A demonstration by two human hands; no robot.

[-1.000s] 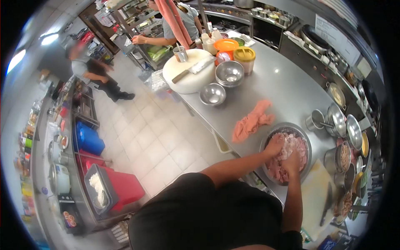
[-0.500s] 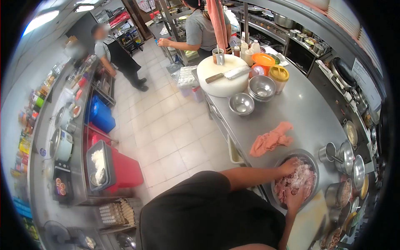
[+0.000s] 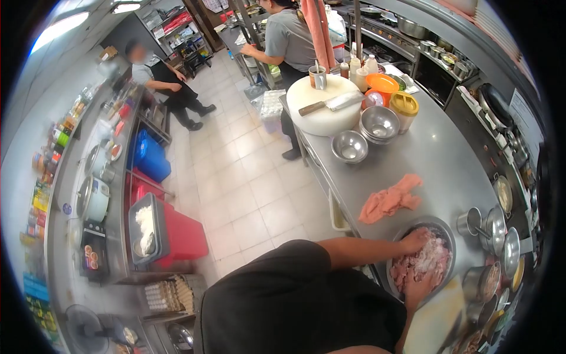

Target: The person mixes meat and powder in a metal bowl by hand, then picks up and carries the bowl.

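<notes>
A round metal bowl (image 3: 453,246) holds pieces of raw meat (image 3: 420,266) with white powder (image 3: 435,245) lying over part of them. Both my hands are inside it. At the upper left of the bowl, my left hand (image 3: 415,241) is closed on the meat, its fingertips partly sunk in. My right hand (image 3: 417,290) presses into the meat at the lower rim, its fingers hidden among the pieces. A crumpled orange cloth (image 3: 391,199) lies on the steel table (image 3: 439,168) beyond the bowl. Below the bowl is a pale, stained board (image 3: 435,321).
Metal pots (image 3: 480,283) and bowls line the table's right side. Farther off, a cleaver (image 3: 333,103) rests on a round white chopping block (image 3: 300,123), near steel bowls (image 3: 349,146). One person (image 3: 289,41) stands beyond; another (image 3: 162,82) stands by the left counter. A red bin (image 3: 186,239) stands left.
My right hand has moved down toward the bowl's lower rim, its fingers now deeper in the meat. My left hand stays at the upper left. The person at left has turned and shifted legs.
</notes>
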